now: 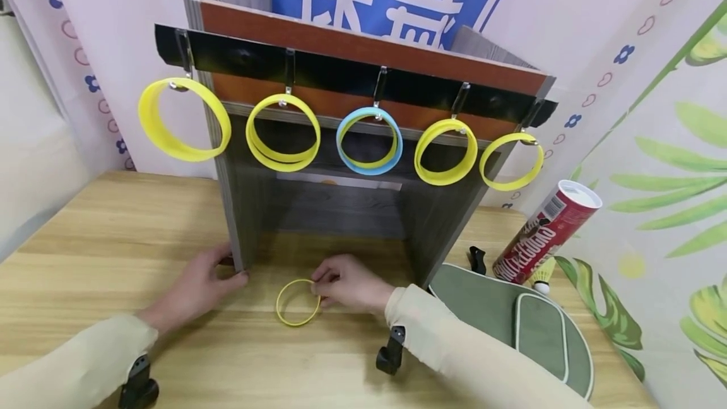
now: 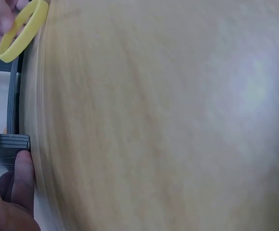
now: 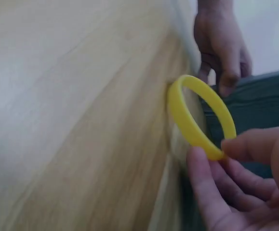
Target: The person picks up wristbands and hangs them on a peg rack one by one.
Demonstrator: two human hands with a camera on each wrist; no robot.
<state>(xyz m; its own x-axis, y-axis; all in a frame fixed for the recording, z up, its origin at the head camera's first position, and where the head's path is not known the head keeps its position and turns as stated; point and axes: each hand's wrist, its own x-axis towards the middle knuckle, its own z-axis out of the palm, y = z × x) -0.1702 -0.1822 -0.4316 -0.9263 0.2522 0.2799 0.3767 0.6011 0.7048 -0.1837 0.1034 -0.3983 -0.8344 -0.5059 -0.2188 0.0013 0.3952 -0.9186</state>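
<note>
A thin yellow silicone wristband [image 1: 278, 303] is pinched between the thumb and fingers of my right hand [image 1: 354, 284], low over the table in front of the grey shelf unit's opening. In the right wrist view the band [image 3: 181, 113] is tilted, its loop undistorted. My left hand [image 1: 195, 286] grips the lower front edge of the unit's left side panel [image 1: 227, 207], thumb on the inner side, the other fingers partly hidden behind it. Along the top, several yellow wristbands [image 1: 149, 115] and a blue one [image 1: 341, 144] hang from hooks on a black strip [image 1: 238, 59].
A green racket cover [image 1: 477, 302] lies right of the unit, beneath my right forearm. Behind it stand a tilted red tube [image 1: 531, 242], a shuttlecock [image 1: 542, 276] and a small black object [image 1: 477, 260]. A printed curtain [image 1: 653, 144] hangs behind.
</note>
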